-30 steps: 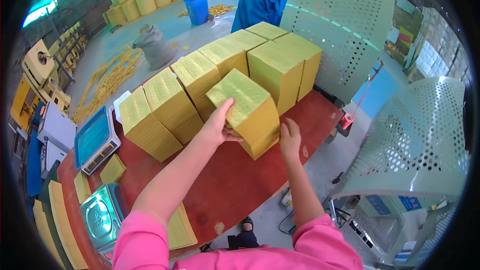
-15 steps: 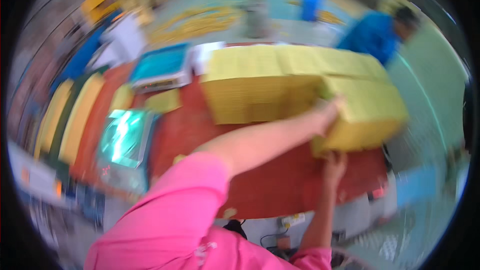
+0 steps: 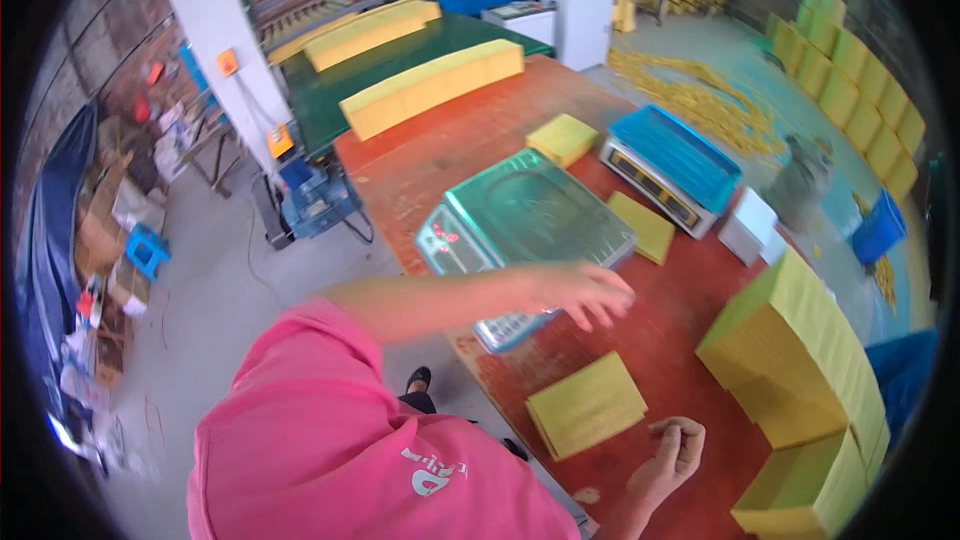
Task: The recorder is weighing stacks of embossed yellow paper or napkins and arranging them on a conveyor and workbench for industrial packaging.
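Observation:
My left hand (image 3: pixel 585 295) reaches out over the red table (image 3: pixel 480 140) with its fingers spread and holds nothing. It hovers at the front corner of a green-topped weighing scale (image 3: pixel 530 210). My right hand (image 3: pixel 672 445) hangs low near the table's front edge, fingers curled in, with nothing in it. Between the two hands a thin stack of yellow sheets (image 3: pixel 587 405) lies flat on the table. Tall blocks of yellow paper (image 3: pixel 800 340) stand to the right of both hands.
A blue-topped scale (image 3: pixel 672 162) sits behind the green one, with smaller yellow stacks (image 3: pixel 563 138) and a white box (image 3: pixel 748 225) around it. Long yellow blocks (image 3: pixel 430 88) lie on a green machine bed at the back. Further yellow blocks (image 3: pixel 850 70) line the far floor.
Both hands have let go of the large yellow block. My head has swung left, so the scales are now in the middle and the blocks at the right.

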### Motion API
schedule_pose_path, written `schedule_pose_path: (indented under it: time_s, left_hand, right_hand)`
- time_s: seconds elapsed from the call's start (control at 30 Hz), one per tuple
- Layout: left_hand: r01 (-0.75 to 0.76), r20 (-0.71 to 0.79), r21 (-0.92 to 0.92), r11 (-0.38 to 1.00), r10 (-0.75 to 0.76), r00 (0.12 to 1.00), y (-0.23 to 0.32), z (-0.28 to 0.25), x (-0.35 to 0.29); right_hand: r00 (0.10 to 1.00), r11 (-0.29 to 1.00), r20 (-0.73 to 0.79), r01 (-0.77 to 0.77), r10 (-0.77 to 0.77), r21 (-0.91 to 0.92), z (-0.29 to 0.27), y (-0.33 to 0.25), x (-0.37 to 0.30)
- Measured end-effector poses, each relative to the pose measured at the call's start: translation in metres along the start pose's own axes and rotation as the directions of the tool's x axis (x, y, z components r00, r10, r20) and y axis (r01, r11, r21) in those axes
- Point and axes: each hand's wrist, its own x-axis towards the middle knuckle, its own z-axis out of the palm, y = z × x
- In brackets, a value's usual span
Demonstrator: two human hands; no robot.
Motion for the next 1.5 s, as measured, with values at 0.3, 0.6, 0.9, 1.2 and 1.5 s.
schedule_pose_path:
  time_s: [0.3,0.6,0.9,1.2,1.5]
  left_hand:
    - [0.158,-0.897,0.127,0.979,0.046,0.44,-0.078,-0.39,-0.219]
    - [0.569,-0.777,0.563,0.599,0.619,0.116,-0.127,-0.707,-0.238]
    - [0.563,-0.803,0.588,0.58,0.34,0.489,-0.103,-0.728,-0.217]
    - [0.413,-0.648,0.694,0.59,0.261,0.716,-0.13,-0.516,-0.297]
    - [-0.389,-0.374,0.001,0.921,0.361,0.854,-0.153,-0.449,-0.23]
  right_hand:
    - [0.833,0.937,0.53,-0.296,0.159,0.183,0.299,0.018,-0.035]
    - [0.587,0.85,0.752,-0.522,0.299,0.07,0.607,0.06,-0.06]
    - [0.357,0.654,0.794,-0.754,0.493,-0.067,0.682,0.129,-0.095]
    - [0.229,0.232,0.902,-0.961,0.366,0.15,0.674,0.169,-0.141]
    - [0.738,0.957,0.622,0.284,-0.26,0.063,0.555,0.037,-0.061]
